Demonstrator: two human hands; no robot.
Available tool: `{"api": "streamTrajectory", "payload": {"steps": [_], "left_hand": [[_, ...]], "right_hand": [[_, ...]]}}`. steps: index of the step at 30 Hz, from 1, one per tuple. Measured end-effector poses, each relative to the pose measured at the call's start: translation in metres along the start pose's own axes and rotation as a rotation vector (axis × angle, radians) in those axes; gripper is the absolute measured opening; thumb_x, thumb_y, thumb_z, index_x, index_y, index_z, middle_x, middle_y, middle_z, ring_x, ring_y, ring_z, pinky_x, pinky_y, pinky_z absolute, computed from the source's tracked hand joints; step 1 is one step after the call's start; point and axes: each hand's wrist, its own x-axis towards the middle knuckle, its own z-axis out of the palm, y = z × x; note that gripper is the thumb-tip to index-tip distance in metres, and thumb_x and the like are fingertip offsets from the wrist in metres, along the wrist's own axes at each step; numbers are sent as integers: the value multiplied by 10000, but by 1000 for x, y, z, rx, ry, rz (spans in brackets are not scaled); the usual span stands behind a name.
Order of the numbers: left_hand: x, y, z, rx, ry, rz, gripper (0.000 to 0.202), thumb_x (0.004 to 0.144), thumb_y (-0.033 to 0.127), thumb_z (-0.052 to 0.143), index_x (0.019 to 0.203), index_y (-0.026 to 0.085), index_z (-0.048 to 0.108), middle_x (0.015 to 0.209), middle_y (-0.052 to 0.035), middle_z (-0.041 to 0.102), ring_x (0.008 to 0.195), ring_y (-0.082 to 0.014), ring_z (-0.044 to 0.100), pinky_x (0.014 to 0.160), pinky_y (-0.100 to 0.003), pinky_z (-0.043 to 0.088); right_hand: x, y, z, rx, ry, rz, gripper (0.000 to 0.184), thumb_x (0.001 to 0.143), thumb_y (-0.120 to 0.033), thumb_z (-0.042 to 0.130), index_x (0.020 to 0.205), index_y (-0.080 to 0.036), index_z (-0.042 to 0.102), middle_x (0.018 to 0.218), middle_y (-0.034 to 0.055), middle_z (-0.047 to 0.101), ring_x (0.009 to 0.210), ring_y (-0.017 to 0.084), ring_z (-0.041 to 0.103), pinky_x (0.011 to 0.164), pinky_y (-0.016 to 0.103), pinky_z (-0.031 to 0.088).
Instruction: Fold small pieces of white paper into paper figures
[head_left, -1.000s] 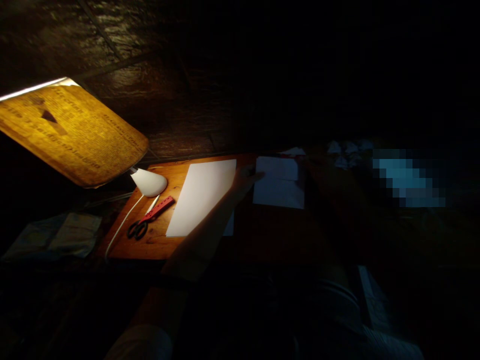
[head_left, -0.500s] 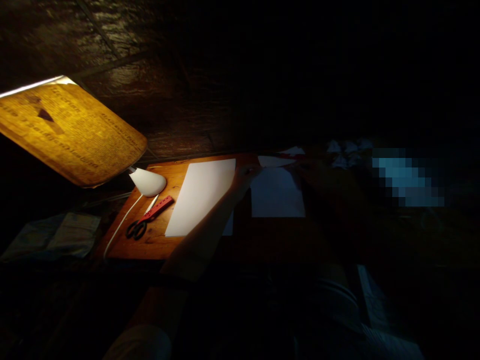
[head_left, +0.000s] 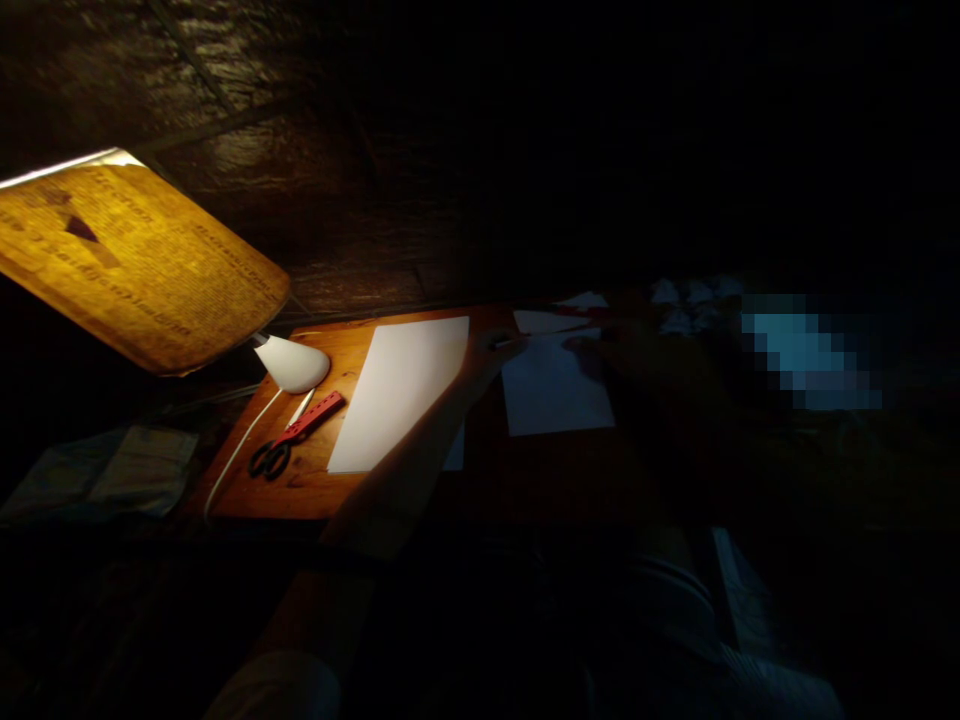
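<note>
– Starting at far left?

– Glowing yellow lampshade [head_left: 142, 265] with dark print, tilted above the table. Below, in shadow, a pale flat packet [head_left: 142, 470]. Next, a white lamp base [head_left: 292, 364] on the wooden table [head_left: 300, 498], with a white cord [head_left: 238, 445] trailing off the near edge.

– And just beside the base?

– Black-handled scissors [head_left: 279, 458], lying aslant with a red spotted piece [head_left: 315, 415]. Then a large white sheet [head_left: 397, 390], flat, partly under the left forearm [head_left: 409, 470].

– Left hand [head_left: 486, 352]?

– At the left edge of the smaller white paper [head_left: 559, 390], fingers bent and touching. Pinched on it or only pressing: cannot tell.

– And the paper?

– On the table, right of the large sheet, between both hands. Crossed near the top by a dark line; crease or second sheet, cannot tell.

– Right hand [head_left: 600, 350]?

– Over the upper right part of the paper, deep in shadow. Fingers curled or spread: cannot tell.

– Farther right?

– Small pale pointed shapes [head_left: 696, 292] in a cluster, too dim for detail.
</note>
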Motion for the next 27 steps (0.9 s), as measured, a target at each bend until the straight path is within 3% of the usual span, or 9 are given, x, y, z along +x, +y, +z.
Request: {"api": "streamTrajectory", "payload": {"steps": [7,18,23,27], "left_hand": [[2,-4,-1,21,-29,-28,308,725,424,854,723,179,669,688,14,652,670,-127,585,645,-260,437],[1,-12,3,48,-176,46,227,767,318,867,737,166,701,699,7,674,657,-117,595,657,-260,467],[-1,-3,5,123,-276,28,179,787,330,826,776,169,749,750,-20,708,705,-139,621,671,-271,467],[-4,5,9,231,-302,-1,195,815,359,795,797,166,768,770,-19,715,711,-131,620,674,-262,456]], "right_hand": [[-5,-15,1,120,-12,117,470,712,-603,913,915,-191,814,794,88,763,730,248,703,551,318,545],[-2,-9,2,88,79,36,358,780,-557,822,765,-203,775,784,76,736,786,244,702,568,296,515],[-6,-21,3,17,-13,126,241,825,-402,773,750,-174,764,699,50,693,620,168,596,549,283,440],[-5,-23,11,-26,-119,58,238,824,-404,747,709,-196,745,631,17,641,629,182,599,607,303,461]]}}
